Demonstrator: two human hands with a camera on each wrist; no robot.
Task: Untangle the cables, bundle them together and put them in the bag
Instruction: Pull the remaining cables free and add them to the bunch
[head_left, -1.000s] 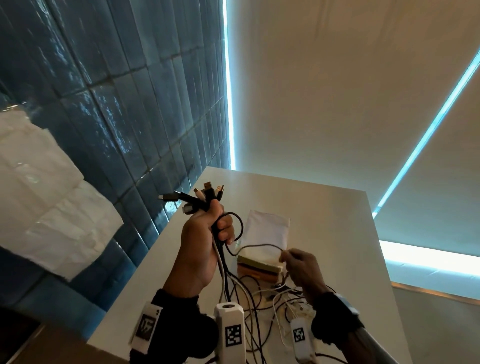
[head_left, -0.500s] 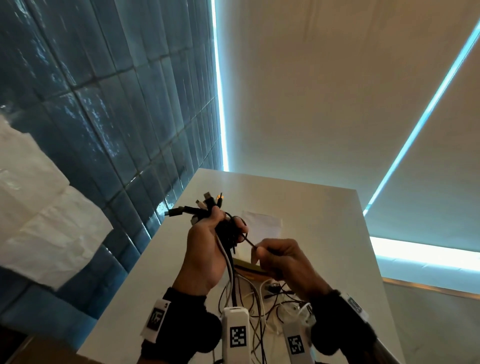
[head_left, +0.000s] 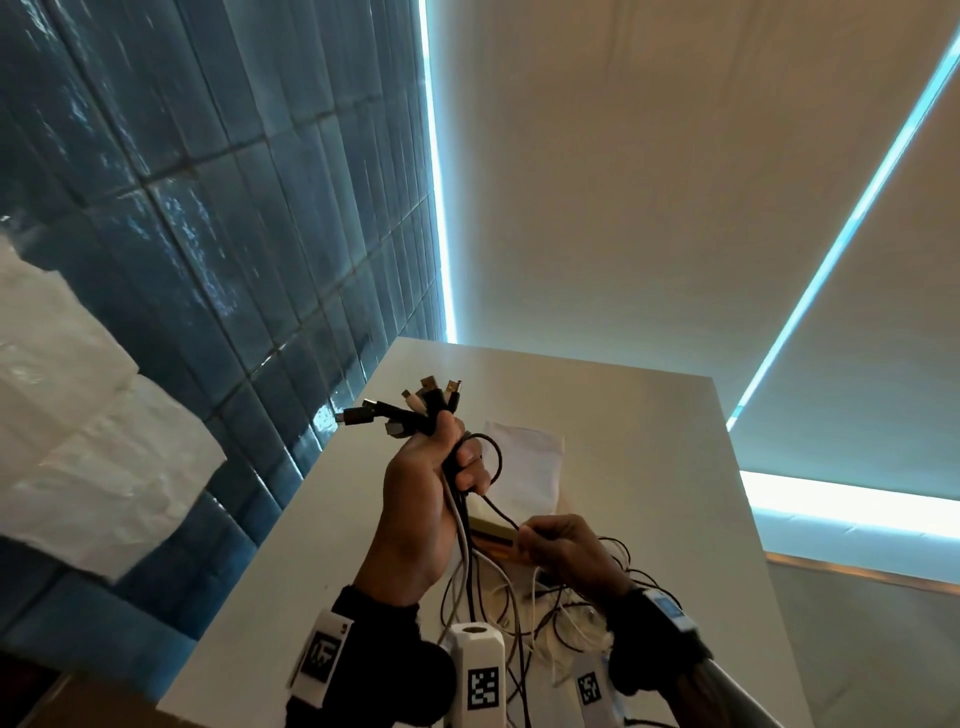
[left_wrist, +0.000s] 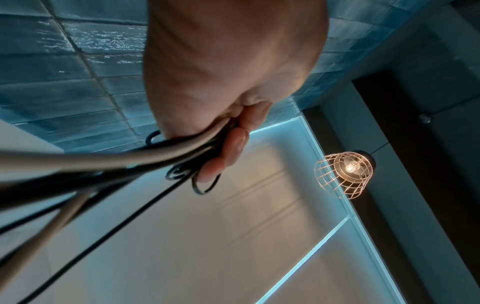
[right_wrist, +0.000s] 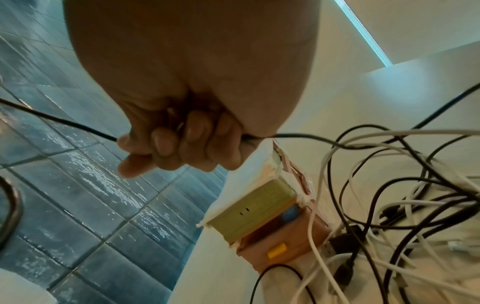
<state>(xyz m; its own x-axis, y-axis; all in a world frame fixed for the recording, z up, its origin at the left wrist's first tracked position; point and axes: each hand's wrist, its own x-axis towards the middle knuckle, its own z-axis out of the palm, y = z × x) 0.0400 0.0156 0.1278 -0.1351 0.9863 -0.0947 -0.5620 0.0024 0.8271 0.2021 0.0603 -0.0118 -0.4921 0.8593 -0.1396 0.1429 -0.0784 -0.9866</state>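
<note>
Glossy blue wall tiles (head_left: 218, 249), matt white desk (head_left: 649, 467), smooth rubbery cables (right_wrist: 363, 185) with metal plugs (head_left: 428, 384).

Left hand (left_wrist: 223, 82): fingers curled round a bundle of black and grey cables (left_wrist: 135, 156). Behind it: blue tiled wall (left_wrist: 72, 61), lit caged lamp (left_wrist: 345, 172).
</note>
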